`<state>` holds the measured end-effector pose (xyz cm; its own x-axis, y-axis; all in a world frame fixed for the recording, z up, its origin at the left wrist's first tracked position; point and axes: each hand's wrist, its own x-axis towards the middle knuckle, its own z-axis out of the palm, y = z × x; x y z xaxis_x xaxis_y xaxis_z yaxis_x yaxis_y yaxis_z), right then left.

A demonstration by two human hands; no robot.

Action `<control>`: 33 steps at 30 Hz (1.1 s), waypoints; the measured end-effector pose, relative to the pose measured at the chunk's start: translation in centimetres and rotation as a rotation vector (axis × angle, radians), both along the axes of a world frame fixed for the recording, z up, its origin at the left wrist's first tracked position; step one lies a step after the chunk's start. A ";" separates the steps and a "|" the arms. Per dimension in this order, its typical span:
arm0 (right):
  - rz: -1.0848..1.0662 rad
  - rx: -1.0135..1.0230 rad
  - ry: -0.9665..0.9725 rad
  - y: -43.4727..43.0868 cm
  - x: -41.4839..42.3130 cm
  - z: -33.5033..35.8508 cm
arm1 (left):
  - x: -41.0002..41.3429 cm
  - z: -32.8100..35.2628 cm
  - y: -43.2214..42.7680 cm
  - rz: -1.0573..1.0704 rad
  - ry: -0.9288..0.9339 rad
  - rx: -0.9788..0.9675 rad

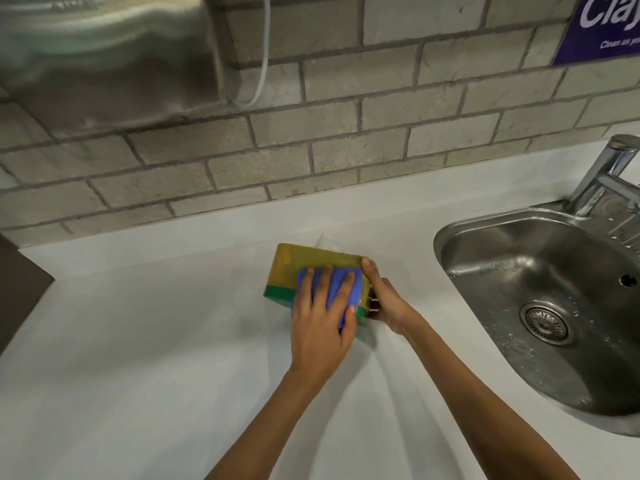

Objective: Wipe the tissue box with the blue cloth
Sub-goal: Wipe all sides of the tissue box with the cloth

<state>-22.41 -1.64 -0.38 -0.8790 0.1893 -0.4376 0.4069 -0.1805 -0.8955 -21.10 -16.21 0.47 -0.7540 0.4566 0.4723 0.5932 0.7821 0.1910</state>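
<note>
A yellow tissue box (294,265) with a green band along its bottom stands on the white counter (138,341), a white tissue poking out behind its top. My left hand (320,327) presses the blue cloth (334,289) flat against the box's near side, fingers spread over it. My right hand (384,299) grips the box's right end, thumb on the top corner. Most of the cloth is hidden under my left hand.
A steel sink (540,299) with a drain lies to the right, and a chrome tap (602,174) stands behind it. A tiled wall (311,133) runs behind the counter, with a metal dispenser (104,57) at upper left and a purple sign (602,26) at upper right.
</note>
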 end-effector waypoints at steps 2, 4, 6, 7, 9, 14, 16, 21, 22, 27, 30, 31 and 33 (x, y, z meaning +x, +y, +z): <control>-0.004 -0.014 -0.002 0.0 0.1 0.0 | -0.5 -0.4 -1.6 0.026 0.069 0.061; -0.016 -0.029 -0.008 -0.4 -0.1 0.2 | -1.3 0.5 -1.2 0.176 0.011 0.138; -0.022 -0.033 -0.024 -0.6 -0.4 0.3 | -1.4 1.2 0.2 0.209 -0.072 0.175; -0.019 -0.024 -0.032 -0.5 -0.5 0.4 | -1.1 1.1 0.7 0.163 -0.059 0.153; -0.005 0.006 -0.049 0.0 -0.6 0.4 | -0.3 -0.1 0.4 0.000 0.029 0.094; -0.013 -0.001 -0.068 -0.2 -0.6 0.5 | -1.1 -1.1 -2.1 -0.071 0.163 0.165; -0.020 0.014 -0.070 -0.5 -0.8 0.8 | -1.1 -0.3 -0.9 0.040 0.133 0.204; 0.028 0.068 -0.078 -0.3 -0.9 1.0 | -0.1 -1.4 -0.7 -0.182 0.258 0.048; 0.033 0.072 -0.082 -0.2 -0.8 0.9 | -0.4 -1.5 -1.2 -0.223 0.290 0.034; 0.012 0.068 -0.072 -0.7 -0.9 1.5 | -0.7 -1.3 -2.1 -0.265 0.370 -0.033; -0.003 0.073 -0.098 -1.0 -1.0 2.0 | -0.9 -0.8 -1.7 -0.307 0.421 -0.180; -0.007 0.070 -0.110 -0.9 -1.0 2.0 | -1.0 -0.5 -1.6 -0.325 0.415 -0.182; 0.000 0.073 -0.115 -1.0 -1.0 2.0 | -1.3 -0.5 -1.7 -0.342 0.342 -0.062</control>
